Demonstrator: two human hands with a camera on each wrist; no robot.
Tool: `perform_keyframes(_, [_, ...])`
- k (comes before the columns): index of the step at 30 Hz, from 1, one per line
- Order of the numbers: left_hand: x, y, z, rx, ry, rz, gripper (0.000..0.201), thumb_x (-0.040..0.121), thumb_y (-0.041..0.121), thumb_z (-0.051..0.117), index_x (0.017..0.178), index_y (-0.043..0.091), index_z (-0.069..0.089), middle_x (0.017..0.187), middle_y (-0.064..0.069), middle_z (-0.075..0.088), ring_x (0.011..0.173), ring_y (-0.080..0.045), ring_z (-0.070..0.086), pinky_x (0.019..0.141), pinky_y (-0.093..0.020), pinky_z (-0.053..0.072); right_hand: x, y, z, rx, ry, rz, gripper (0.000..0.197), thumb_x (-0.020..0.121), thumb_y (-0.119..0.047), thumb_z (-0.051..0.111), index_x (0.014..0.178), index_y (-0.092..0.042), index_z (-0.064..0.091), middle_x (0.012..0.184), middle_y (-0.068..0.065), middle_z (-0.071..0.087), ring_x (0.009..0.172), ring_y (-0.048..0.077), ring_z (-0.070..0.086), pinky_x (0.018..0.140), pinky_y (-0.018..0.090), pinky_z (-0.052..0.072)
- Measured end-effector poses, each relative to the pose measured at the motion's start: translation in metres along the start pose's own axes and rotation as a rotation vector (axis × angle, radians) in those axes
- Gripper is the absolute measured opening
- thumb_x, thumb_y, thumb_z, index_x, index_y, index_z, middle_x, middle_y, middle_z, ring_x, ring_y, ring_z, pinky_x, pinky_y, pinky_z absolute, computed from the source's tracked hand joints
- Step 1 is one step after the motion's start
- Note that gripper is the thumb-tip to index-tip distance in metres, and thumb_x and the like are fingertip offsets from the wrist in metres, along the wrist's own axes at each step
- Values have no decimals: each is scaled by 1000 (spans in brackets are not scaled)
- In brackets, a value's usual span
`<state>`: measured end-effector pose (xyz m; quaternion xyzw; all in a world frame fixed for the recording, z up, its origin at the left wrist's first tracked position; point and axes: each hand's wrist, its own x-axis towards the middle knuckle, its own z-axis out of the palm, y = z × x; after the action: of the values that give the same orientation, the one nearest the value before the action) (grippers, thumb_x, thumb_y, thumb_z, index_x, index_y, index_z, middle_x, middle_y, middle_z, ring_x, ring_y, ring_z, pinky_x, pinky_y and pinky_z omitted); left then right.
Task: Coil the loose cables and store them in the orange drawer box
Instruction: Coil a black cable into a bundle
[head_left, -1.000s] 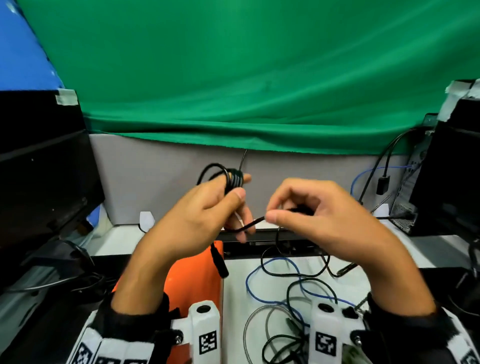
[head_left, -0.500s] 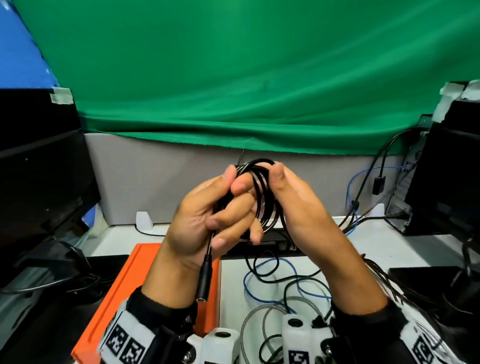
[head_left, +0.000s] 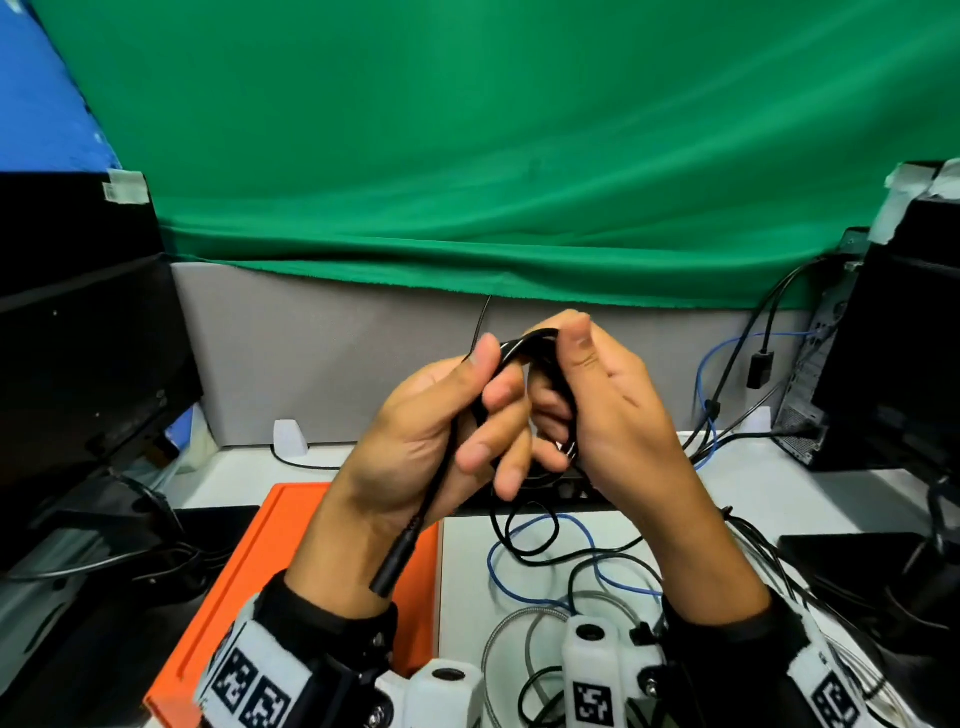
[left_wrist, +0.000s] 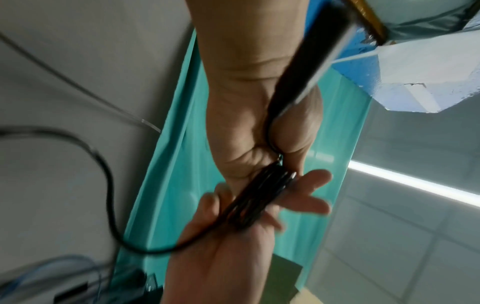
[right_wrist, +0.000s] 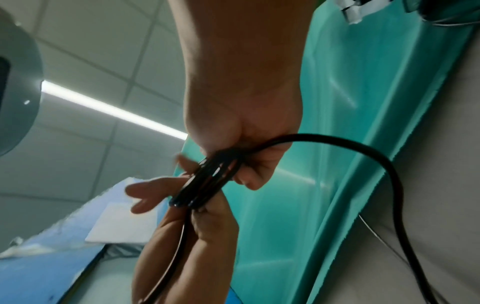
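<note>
A black cable coil (head_left: 524, 347) is held up in front of the grey partition, between both hands. My left hand (head_left: 488, 395) grips its left side with thumb on top and fingers curled. The right hand (head_left: 566, 374) grips the right side, thumb over the loops. The cable's barrel plug (head_left: 392, 566) hangs down past my left wrist. The wrist views show the coil (left_wrist: 259, 197) (right_wrist: 207, 181) as several tight loops pinched between the fingers, with a loose run (right_wrist: 389, 174) trailing away. The orange drawer box (head_left: 249, 597) lies below my left forearm.
Loose cables lie on the white table (head_left: 462, 582) below my right hand: a blue one (head_left: 545, 519), a grey braided one (head_left: 506, 634) and black ones. Dark monitors (head_left: 78, 338) stand left and a computer tower (head_left: 893, 338) right, with more wires plugged in.
A second ago the hands were apart, the right pinching the loose run. The right hand brought that run up onto the coil, and both hands now hold the loops together.
</note>
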<state>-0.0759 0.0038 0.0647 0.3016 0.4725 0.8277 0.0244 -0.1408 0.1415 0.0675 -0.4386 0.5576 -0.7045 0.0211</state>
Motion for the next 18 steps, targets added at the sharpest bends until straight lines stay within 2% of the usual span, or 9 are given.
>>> perform_keyframes(2, [6,-6,8,-122,-19,33,33,103,33,45,91,9,64,50,9,53,38,-5,47,59,-22,48,1,-3,0,124,16,65,54,96,-53,39,91,-5,62,56,-4,37,47,12,36,44,23,35])
perform_keyframes(4, [10,-10,11,-204,-43,60,37,105,28,44,114,-2,64,52,8,42,40,-6,33,55,-21,40,2,-4,-1,192,17,135,42,94,-54,40,77,-27,68,56,-5,40,49,10,39,49,25,36])
perform_keyframes(5, [10,-9,10,-227,-41,75,39,106,24,43,123,-7,60,55,6,39,43,-7,32,56,-22,39,3,-4,-3,226,-1,170,40,94,-53,41,76,-31,68,57,-4,43,49,10,42,50,26,37])
perform_keyframes(7, [8,-2,6,-270,7,116,37,108,19,40,126,-10,55,60,-1,47,48,-10,41,61,-26,43,3,-1,-8,202,-42,228,38,100,-50,41,88,-27,69,58,2,51,45,14,48,44,27,39])
perform_keyframes(10, [9,3,4,-290,116,225,37,109,18,31,110,-1,62,82,-11,68,75,-25,71,76,-35,57,2,4,-10,-174,-134,286,38,108,-43,35,93,-21,62,60,10,61,40,21,50,41,25,38])
perform_keyframes(12, [9,6,5,-144,271,338,29,104,23,34,101,7,58,89,-10,75,88,-28,76,83,-39,60,-1,4,-8,-450,-261,301,37,107,-48,32,90,-25,55,64,5,67,47,19,56,50,32,45])
perform_keyframes(15, [8,10,6,132,378,448,26,106,25,29,99,14,52,103,-12,77,98,-29,75,89,-37,57,-7,2,-6,-768,-471,271,23,105,-48,37,102,-32,52,70,0,69,63,11,63,69,37,51])
perform_keyframes(17, [3,11,4,596,456,441,30,109,23,29,98,19,56,102,-6,78,98,-22,75,87,-29,55,-9,-4,-3,-829,-537,213,22,103,-40,45,97,-23,58,72,0,66,63,8,61,68,36,50])
perform_keyframes(18, [0,10,1,926,499,409,26,109,25,32,97,19,55,97,2,79,92,-12,75,82,-22,54,-10,-8,-3,-816,-524,178,22,100,-35,50,93,-17,62,71,1,64,61,9,58,65,37,49])
